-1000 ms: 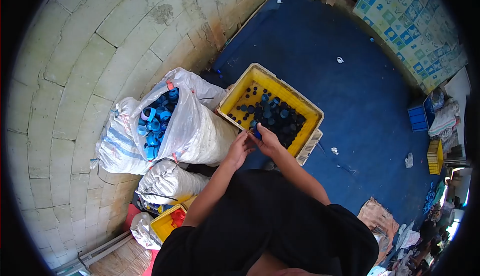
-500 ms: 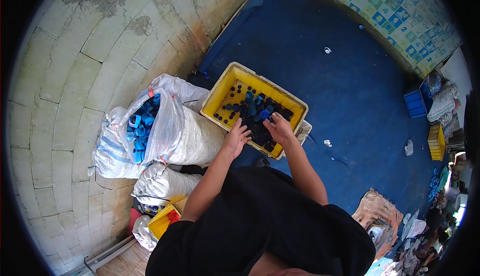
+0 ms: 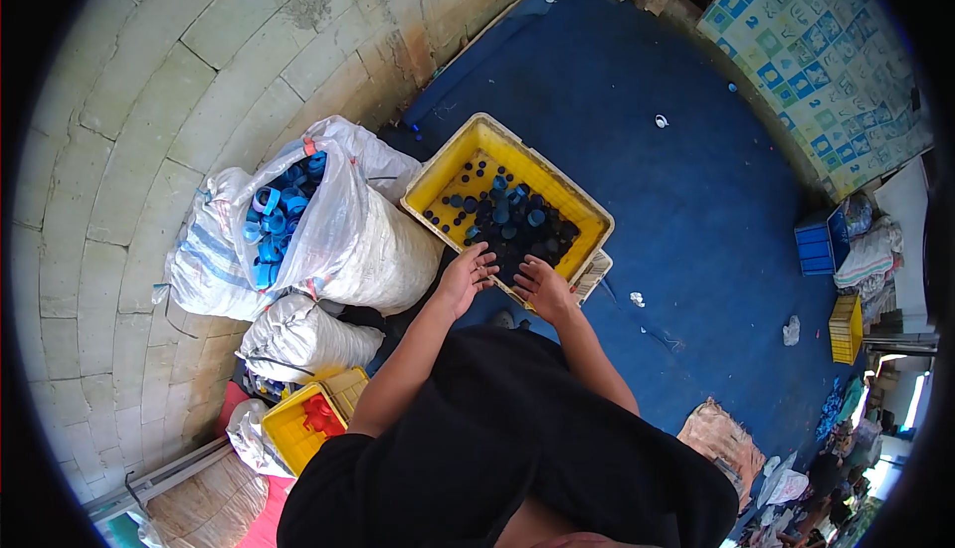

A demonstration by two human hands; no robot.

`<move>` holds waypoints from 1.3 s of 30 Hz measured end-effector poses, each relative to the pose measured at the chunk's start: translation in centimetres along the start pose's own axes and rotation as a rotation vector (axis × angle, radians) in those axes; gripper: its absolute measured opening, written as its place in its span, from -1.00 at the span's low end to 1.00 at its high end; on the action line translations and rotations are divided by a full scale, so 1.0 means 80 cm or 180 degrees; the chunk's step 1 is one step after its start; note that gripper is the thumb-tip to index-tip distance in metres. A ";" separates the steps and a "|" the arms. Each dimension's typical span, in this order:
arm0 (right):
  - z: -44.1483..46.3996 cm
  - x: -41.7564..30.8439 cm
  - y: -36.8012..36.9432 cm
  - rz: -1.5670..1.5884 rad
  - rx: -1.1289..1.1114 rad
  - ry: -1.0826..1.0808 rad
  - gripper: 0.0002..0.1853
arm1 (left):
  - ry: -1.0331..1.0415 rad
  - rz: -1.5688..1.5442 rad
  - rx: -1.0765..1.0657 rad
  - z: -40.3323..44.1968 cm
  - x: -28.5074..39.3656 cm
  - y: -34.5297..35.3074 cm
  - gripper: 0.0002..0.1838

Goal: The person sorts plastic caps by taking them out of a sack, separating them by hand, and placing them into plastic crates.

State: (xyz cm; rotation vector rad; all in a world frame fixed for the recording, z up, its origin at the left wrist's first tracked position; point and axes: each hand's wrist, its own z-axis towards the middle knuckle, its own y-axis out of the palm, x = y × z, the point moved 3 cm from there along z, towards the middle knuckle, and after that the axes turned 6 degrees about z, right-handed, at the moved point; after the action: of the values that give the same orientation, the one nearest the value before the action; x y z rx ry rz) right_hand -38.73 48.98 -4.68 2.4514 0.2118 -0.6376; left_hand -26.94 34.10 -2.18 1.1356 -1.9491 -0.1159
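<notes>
A yellow plastic crate (image 3: 557, 173) sits in front of me, tilted in the view. Inside it are loose bottle caps (image 3: 505, 212), many black or dark and some blue, heaped toward the near right and scattered singly at the left. My left hand (image 3: 466, 279) is over the crate's near rim with its fingers apart and nothing in it. Beside it my right hand (image 3: 546, 289), palm turned inward, spreads its fingers by the same rim, also holding nothing. Whether either hand touches the rim or the nearest caps I cannot tell.
Left of the crate stands a white sack (image 3: 393, 255) beside an opened one with blue caps (image 3: 271, 230). A smaller tied sack (image 3: 303, 337) and a yellow crate with red pieces (image 3: 282, 434) lie nearer. Blue flooring (image 3: 696, 230) extends right; a block wall (image 3: 139, 150) bounds the left.
Both hands have drawn back toward my body, from over the caps to the crate's near rim. The bright blue cap near my right hand no longer shows. The view has shifted slightly.
</notes>
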 end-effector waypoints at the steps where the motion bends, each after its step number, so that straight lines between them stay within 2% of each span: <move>1: 0.002 0.016 0.006 -0.0107 -0.0077 0.0209 -0.50 | 0.0045 -0.0049 0.0019 -0.003 0.001 -0.008 -0.48; 4: 0.008 0.050 0.039 -0.0500 -0.0558 0.0534 -0.56 | 0.0040 -0.0143 0.0057 -0.015 0.004 -0.043 -0.57; 11: 0.022 0.078 0.164 -0.1239 -0.0851 0.0393 -0.63 | 0.0174 -0.0516 0.0425 -0.071 0.036 -0.150 -0.68; 18: 0.048 0.158 0.273 -0.2094 -0.1084 0.0631 -0.66 | 0.0628 -0.1128 0.0799 -0.130 0.070 -0.287 -0.67; 22: 0.074 0.208 0.330 -0.2260 -0.1189 0.0742 -0.70 | 0.0932 -0.1035 0.1129 -0.173 0.095 -0.353 -0.64; 26: 0.092 0.240 0.387 -0.2511 -0.1316 0.0521 -0.77 | 0.1053 -0.0866 0.1415 -0.203 0.108 -0.404 -0.62; 29: 0.091 0.248 0.425 -0.2704 -0.1321 -0.0015 -0.78 | 0.1080 -0.0496 0.1527 -0.202 0.121 -0.418 -0.61; 30: 0.086 0.249 0.434 -0.2712 -0.1293 -0.0004 -0.78 | 0.1057 -0.0509 0.1514 -0.190 0.125 -0.419 -0.61; 32: 0.084 0.244 0.451 -0.2828 -0.1310 -0.0372 -0.78 | 0.1745 0.0514 0.1745 -0.158 0.145 -0.423 -0.60; 33: 0.086 0.243 0.453 -0.2863 -0.1291 -0.0371 -0.78 | 0.1742 0.0477 0.1731 -0.137 0.151 -0.426 -0.60; 35: 0.093 0.234 0.457 -0.2891 -0.1271 -0.0522 -0.80 | 0.2304 0.1264 0.2081 -0.104 0.175 -0.429 -0.50; 36: 0.100 0.228 0.459 -0.2940 -0.1272 -0.0515 -0.80 | 0.2307 0.1214 0.2093 -0.098 0.187 -0.428 -0.50; 38: 0.116 0.219 0.458 -0.3208 -0.1309 -0.0716 -0.82 | 0.1785 0.2832 0.2914 -0.098 0.207 -0.421 -0.35; 39: 0.122 0.216 0.464 -0.3252 -0.1417 -0.0762 -0.82 | 0.1679 0.3192 0.3254 -0.094 0.208 -0.422 -0.23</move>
State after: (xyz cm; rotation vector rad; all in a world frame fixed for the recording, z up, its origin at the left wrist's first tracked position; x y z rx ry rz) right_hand -16.79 13.23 -1.26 1.6895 1.3812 -1.1272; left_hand -2.67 4.39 -2.61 0.4847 -1.8256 1.6683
